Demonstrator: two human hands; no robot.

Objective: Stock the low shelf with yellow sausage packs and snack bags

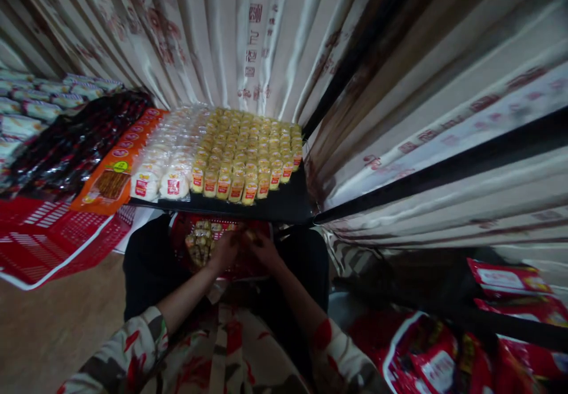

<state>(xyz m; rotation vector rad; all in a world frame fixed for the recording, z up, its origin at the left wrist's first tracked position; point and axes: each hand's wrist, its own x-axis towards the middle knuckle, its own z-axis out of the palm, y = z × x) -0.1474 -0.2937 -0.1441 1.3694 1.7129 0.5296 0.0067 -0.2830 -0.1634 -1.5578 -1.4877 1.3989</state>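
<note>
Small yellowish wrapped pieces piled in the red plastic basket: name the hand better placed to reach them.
Probably the left hand: it is beside the pieces; the right hand is farther right, by the basket's other side.

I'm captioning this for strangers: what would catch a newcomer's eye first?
Probably the dense rows of yellow packets on the black tabletop, near the middle. Behind them hangs a pale, lettered curtain. Below, the left hand and right hand are close together over a red container on the lap.

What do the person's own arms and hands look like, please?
The left hand and right hand look ungloved, though dim and blurred. Both forearms are bare below pale sleeves printed with red and dark patches.
</note>
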